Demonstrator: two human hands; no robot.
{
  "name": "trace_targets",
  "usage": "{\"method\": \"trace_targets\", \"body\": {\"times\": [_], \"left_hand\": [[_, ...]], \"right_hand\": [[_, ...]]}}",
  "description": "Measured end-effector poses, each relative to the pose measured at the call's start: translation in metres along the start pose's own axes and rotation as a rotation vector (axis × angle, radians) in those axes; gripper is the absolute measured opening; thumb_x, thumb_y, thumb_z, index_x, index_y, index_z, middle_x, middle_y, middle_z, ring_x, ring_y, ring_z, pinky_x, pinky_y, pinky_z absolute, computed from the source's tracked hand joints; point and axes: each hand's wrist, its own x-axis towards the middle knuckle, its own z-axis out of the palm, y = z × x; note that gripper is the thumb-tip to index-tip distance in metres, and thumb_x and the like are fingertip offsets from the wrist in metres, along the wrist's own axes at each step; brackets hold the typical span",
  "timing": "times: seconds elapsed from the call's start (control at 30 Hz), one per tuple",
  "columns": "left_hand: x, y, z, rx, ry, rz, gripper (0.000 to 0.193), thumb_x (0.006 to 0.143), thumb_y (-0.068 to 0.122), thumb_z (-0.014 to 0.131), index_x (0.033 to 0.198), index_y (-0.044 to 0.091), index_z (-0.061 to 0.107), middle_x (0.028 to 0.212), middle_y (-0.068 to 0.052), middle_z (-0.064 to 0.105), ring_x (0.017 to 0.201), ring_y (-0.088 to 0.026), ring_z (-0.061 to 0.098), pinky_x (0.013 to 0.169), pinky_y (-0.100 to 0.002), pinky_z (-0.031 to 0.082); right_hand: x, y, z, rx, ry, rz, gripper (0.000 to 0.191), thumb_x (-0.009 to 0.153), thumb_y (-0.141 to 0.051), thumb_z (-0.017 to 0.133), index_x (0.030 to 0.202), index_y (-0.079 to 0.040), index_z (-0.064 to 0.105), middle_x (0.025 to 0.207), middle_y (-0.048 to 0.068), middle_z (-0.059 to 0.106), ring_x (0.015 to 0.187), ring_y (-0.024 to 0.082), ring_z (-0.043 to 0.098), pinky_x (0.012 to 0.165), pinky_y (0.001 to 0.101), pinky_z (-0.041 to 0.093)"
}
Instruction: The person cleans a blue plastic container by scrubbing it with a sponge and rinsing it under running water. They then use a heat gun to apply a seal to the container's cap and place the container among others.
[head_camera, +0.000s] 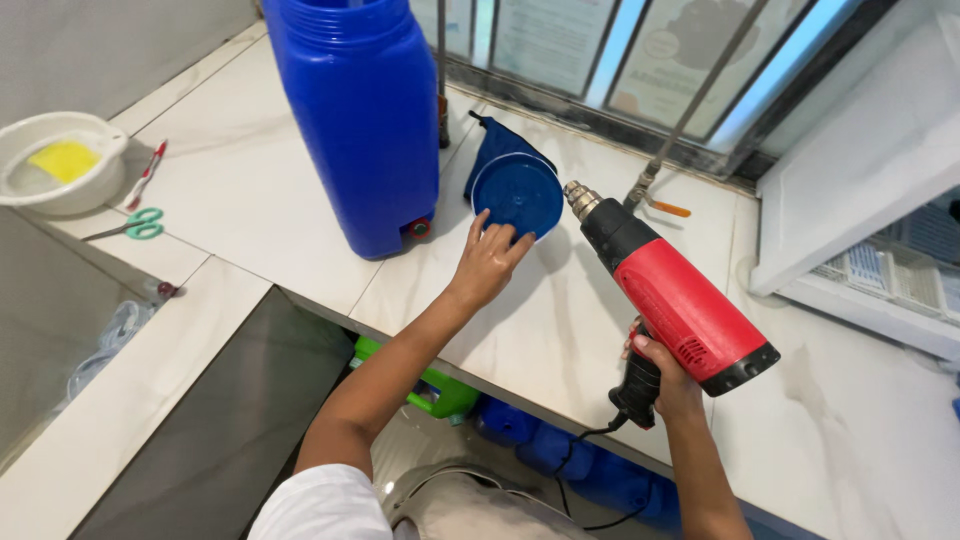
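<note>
The tall blue tank (365, 120) blocks the counter (260, 200) just left of the blue lid (517, 193), the red heat gun (672, 295) slants close on its right, while open marble lies toward the near edge and far right.

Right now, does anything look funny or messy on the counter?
Nothing looks spilled or broken. The blue funnel-like part lies on its side under the left hand, and the right hand holds a red heat gun.
</note>
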Motion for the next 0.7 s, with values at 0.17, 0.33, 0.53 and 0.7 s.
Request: {"method": "trace_targets", "body": {"times": [0.17,0.33,0.53,0.7], "left_hand": [[-0.022,-0.014,-0.005,0.034,-0.052,0.065,0.035,0.087,0.0,0.064,0.12,0.009,0.071,0.1,-0.008,0.062,0.103,-0.024,0.063,0.121,-0.058,0.032],[-0.042,-0.023,-0.014,-0.006,-0.106,-0.029,0.034,0.087,-0.002,0.064,0.118,0.009,0.072,0.098,-0.009,0.062,0.102,-0.026,0.063,0.12,-0.059,0.034],[-0.067,-0.036,-0.007,-0.064,-0.218,-0.211,0.041,0.084,-0.007,0.059,0.119,0.009,0.073,0.1,-0.013,0.063,0.104,-0.031,0.063,0.116,-0.056,0.036],[-0.095,-0.035,0.004,-0.018,-0.364,-0.241,0.043,0.084,-0.005,0.058,0.123,0.008,0.071,0.108,-0.014,0.063,0.109,-0.031,0.061,0.116,-0.054,0.036]], "right_hand": [[0.019,0.006,0.02,0.028,-0.067,-0.003,0.026,0.081,-0.007,0.068,0.106,-0.001,0.064,0.094,0.01,0.065,0.078,0.019,0.065,0.069,0.0337,0.056],[0.031,0.014,0.034,-0.007,-0.108,0.077,0.023,0.082,-0.007,0.07,0.104,-0.001,0.064,0.091,0.009,0.066,0.075,0.019,0.065,0.067,0.0336,0.055],[0.024,0.021,0.0,-0.03,-0.146,0.201,0.023,0.08,-0.007,0.068,0.101,0.0,0.065,0.086,0.01,0.066,0.072,0.019,0.064,0.067,0.0346,0.056],[0.014,0.047,-0.016,-0.062,-0.171,0.374,0.021,0.08,-0.01,0.068,0.096,0.003,0.066,0.084,0.012,0.068,0.071,0.021,0.066,0.067,0.0353,0.056]]}}
